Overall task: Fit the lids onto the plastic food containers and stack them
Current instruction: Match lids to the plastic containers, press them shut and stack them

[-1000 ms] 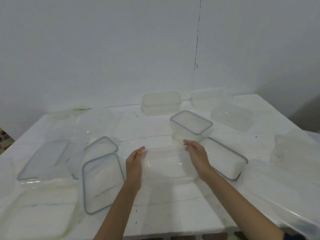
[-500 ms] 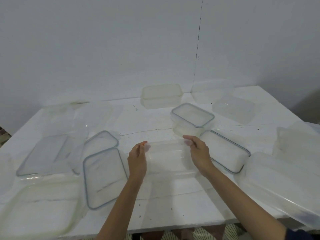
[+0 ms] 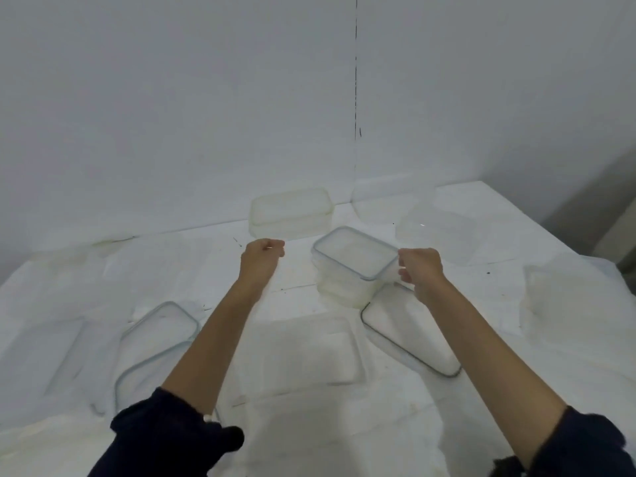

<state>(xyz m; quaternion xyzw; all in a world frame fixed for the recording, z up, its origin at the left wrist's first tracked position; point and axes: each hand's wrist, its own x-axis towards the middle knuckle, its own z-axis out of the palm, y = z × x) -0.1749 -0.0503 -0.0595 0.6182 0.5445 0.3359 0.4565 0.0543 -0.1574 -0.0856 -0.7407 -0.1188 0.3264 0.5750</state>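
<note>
Both my arms reach forward over the white counter (image 3: 299,301), bare below the dark sleeves (image 3: 172,435) that are pushed up near the elbows. My left hand (image 3: 263,254) is raised above the counter with its back to me and the fingers curled into a loose fist; I see nothing inside it. My right hand (image 3: 418,266) is at about the same height, also with curled fingers, right at the near right corner of the closed container (image 3: 354,256). The thumb and fingers come to the edge of its lid, but I cannot tell if they pinch it or are only beside it. This closed container, with a grey-blue seal around the lid, is the only one I count with a lid on, and it stands between my two hands, nearer to the right one. Behind it, by the wall, stands one yellowish open container (image 3: 290,211). Between my forearms lies one clear shallow container (image 3: 309,352). I count three loose lids with a grey-blue rim lying flat: the far left lid (image 3: 161,325), the near left lid (image 3: 144,383) partly under my left forearm, and the right lid (image 3: 409,339) partly under my right forearm. More clear containers (image 3: 437,232) are at the right side and the left edge, too pale to count.
</note>
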